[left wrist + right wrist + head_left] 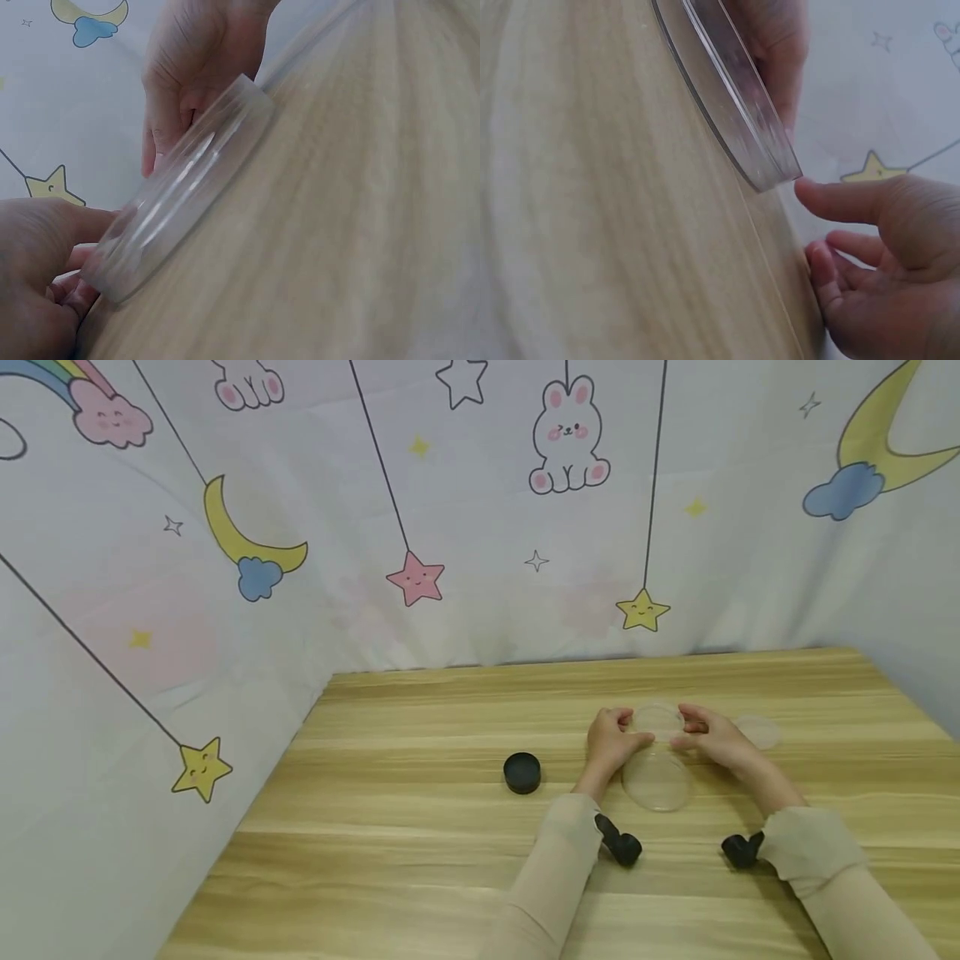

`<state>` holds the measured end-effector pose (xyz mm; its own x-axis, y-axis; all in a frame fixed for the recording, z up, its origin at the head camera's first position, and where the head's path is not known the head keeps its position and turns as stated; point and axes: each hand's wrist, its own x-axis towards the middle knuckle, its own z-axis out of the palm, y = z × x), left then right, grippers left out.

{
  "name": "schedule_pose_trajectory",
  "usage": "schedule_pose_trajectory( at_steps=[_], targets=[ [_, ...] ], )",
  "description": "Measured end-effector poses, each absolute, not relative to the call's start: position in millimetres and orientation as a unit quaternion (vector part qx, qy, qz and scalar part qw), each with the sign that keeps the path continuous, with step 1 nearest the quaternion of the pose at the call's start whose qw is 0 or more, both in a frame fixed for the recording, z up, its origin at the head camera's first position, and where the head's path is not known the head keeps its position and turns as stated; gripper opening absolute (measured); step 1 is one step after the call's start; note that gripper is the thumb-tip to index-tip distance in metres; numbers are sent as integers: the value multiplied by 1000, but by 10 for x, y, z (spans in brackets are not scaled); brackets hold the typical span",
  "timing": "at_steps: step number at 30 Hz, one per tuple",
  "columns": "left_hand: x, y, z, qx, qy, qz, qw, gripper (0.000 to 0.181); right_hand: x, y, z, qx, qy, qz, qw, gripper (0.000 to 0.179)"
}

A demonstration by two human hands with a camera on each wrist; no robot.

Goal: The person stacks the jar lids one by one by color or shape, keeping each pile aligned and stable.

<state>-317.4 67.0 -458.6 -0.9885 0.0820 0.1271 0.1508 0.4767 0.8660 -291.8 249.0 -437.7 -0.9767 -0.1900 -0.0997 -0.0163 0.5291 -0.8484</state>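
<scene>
Work looks partway: a clear plastic dish (pixel 657 783) rests on the table (pixel 420 843); just beyond it, left hand (pixel 613 739) and right hand (pixel 716 739) flank a clear round piece (pixel 658 722), fingers narrowly bent, pinch impossible to tell. Left of the dish, a black round cap (pixel 522 773) lies untouched, as does a clear disc (pixel 761 732) beyond its right.

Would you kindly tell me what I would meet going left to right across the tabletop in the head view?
Black round object, left hand, clear dish between the hands, right hand, pale disc.
</scene>
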Motion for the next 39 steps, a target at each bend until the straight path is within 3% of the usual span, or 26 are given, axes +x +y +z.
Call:
schedule_pose_trajectory(
  at_steps=[24, 35, 39],
  targets=[
    [-3091, 580, -4595, -73, -767, -638, 2, 44, -2851, 2473, -4357, -39, 823, -564, 48, 76],
    [-2758, 524, -3963, -110, -682, -722, 34, 44, -2560, 2433, -3945, -111, 724, -680, 23, 60],
    [-2557, 424, -3917, -126, -681, -722, 10, 44, -2370, 2428, -3927, -131, 760, -636, 20, 55]
  ],
)
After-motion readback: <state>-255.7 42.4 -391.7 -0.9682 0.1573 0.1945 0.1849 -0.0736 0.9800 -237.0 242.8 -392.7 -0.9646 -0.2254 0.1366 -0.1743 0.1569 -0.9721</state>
